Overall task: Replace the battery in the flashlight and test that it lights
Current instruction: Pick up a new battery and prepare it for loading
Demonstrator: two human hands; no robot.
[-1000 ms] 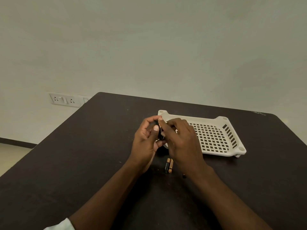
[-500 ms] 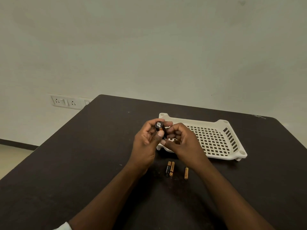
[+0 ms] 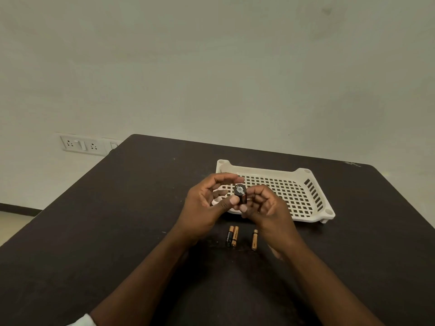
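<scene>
Both hands pinch the small black cylindrical battery holder above the dark table: left hand, right hand. Three copper-black batteries lie loose; apparently mid-swap, reassembly and light test pending.

The hands covered most of the small black battery holder, so its lower end and contents could not be told. Print on the batteries was too small to read. The surface ran past the frame's edges.
</scene>
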